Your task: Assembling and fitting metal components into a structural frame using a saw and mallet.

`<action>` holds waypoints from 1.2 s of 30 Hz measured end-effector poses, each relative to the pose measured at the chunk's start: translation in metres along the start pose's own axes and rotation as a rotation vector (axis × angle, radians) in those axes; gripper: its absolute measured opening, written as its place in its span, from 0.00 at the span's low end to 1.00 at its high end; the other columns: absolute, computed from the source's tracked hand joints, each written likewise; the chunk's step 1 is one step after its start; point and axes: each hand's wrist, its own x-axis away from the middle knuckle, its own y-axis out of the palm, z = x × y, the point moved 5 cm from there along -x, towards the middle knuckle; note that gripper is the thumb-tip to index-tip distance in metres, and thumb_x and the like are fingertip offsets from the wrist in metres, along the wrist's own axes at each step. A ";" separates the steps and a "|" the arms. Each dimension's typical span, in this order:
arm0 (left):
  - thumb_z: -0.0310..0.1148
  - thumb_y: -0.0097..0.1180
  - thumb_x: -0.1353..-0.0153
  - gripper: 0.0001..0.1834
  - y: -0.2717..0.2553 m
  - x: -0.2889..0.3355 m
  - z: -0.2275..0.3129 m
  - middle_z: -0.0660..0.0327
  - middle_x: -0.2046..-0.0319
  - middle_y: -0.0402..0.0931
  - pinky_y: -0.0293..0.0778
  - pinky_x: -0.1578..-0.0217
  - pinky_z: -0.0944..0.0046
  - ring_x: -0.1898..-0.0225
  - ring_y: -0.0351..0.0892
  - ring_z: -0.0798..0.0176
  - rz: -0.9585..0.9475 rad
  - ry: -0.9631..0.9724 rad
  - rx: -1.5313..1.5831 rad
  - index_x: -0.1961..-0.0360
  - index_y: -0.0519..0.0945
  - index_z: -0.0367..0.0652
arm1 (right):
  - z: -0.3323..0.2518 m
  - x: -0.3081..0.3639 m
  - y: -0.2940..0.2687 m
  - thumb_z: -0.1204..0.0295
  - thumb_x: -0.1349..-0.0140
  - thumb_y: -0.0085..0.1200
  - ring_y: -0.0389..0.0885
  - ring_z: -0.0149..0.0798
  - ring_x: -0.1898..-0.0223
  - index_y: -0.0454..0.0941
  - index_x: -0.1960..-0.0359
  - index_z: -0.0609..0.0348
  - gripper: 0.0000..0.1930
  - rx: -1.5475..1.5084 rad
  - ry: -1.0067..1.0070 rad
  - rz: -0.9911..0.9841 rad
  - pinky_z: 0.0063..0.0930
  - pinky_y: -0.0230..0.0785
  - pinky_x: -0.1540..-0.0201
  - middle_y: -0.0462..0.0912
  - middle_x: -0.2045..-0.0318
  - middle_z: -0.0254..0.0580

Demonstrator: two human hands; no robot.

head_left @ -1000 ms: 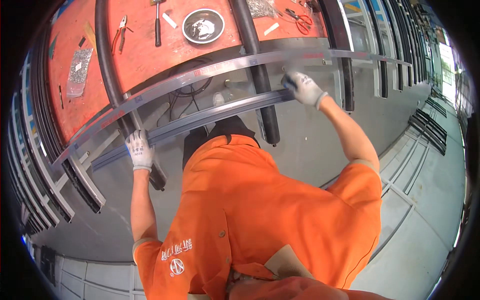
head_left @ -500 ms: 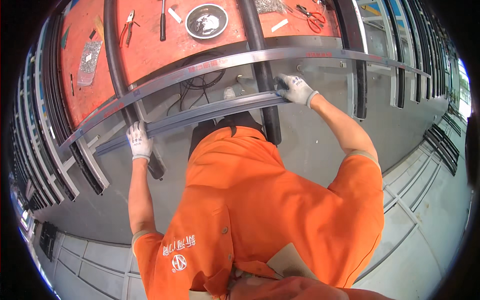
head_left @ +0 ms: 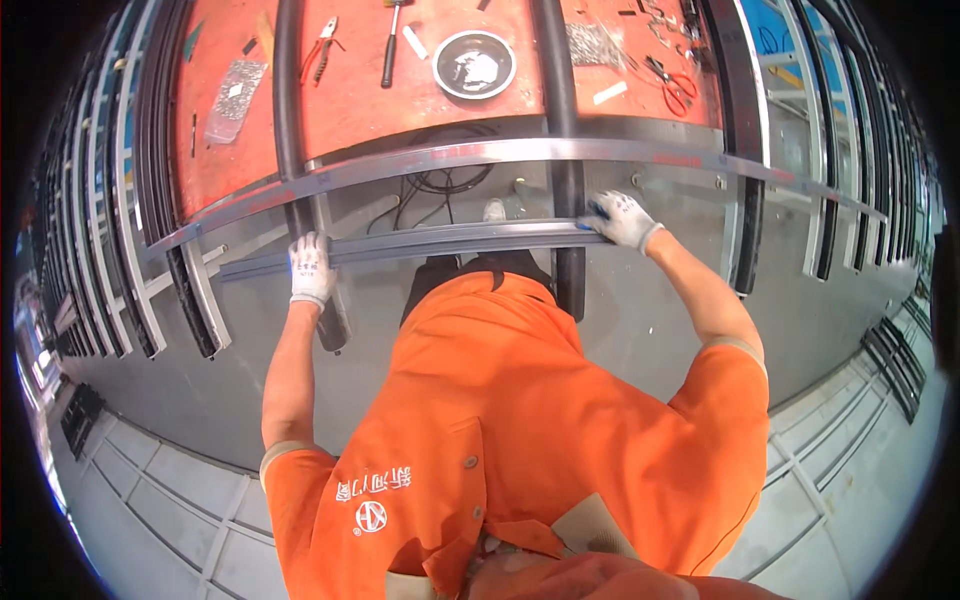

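A long grey metal profile (head_left: 450, 240) with lengthwise grooves lies crosswise in front of my waist, over two black padded support bars. My left hand (head_left: 312, 272), in a white glove, is closed around it near its left end, beside the left support bar (head_left: 289, 100). Gripping the right end is my right hand (head_left: 622, 219), also gloved, just right of the other support bar (head_left: 562, 90). The fingertips of both hands are partly hidden. Beyond the held piece, a longer silver profile (head_left: 480, 152) with red markings rests across the bars, apart from my hands.
An orange-red work table (head_left: 370, 118) holds a metal bowl (head_left: 474, 66), pliers (head_left: 322, 48), a hammer (head_left: 390, 50), red-handled scissors (head_left: 672, 88) and a clear bag of small parts (head_left: 237, 102). Racked profiles stand on both sides. Dark cables (head_left: 445, 180) hang beneath the table edge.
The view has turned slightly, so the scene sits farther right and lower. Both hands keep their hold on the grey profile, which stays about the same against the support bars.
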 end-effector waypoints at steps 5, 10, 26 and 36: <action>0.33 0.66 0.61 0.40 0.001 -0.007 -0.004 0.51 0.45 0.69 0.56 0.36 0.47 0.43 0.67 0.46 -0.140 -0.030 0.070 0.42 0.69 0.42 | 0.038 0.023 -0.021 0.62 0.40 0.57 0.77 0.52 0.66 0.76 0.67 0.60 0.13 0.056 -0.061 0.091 0.41 0.71 0.59 0.80 0.69 0.46; 0.34 0.68 0.63 0.46 -0.032 0.003 0.015 0.52 0.39 0.63 0.48 0.33 0.39 0.36 0.60 0.43 0.093 -0.061 -0.075 0.37 0.66 0.46 | -0.056 0.001 -0.085 0.66 0.40 0.57 0.78 0.50 0.67 0.77 0.64 0.60 0.10 0.083 -0.227 0.185 0.38 0.71 0.60 0.81 0.68 0.46; 0.34 0.67 0.65 0.39 -0.002 0.012 0.010 0.52 0.44 0.67 0.58 0.41 0.43 0.45 0.66 0.45 0.174 -0.088 0.135 0.44 0.72 0.50 | -0.072 -0.359 -0.017 0.64 0.33 0.41 0.77 0.48 0.45 0.74 0.44 0.53 0.19 0.512 -0.201 0.160 0.42 0.66 0.39 0.78 0.45 0.49; 0.37 0.54 0.47 0.16 -0.009 0.006 0.077 0.59 0.59 0.73 0.67 0.52 0.54 0.60 0.71 0.56 0.323 0.173 0.109 0.55 0.77 0.51 | -0.180 -0.288 -0.098 0.61 0.34 0.48 0.82 0.48 0.62 0.77 0.54 0.58 0.15 -0.069 -0.121 0.519 0.39 0.74 0.58 0.84 0.60 0.47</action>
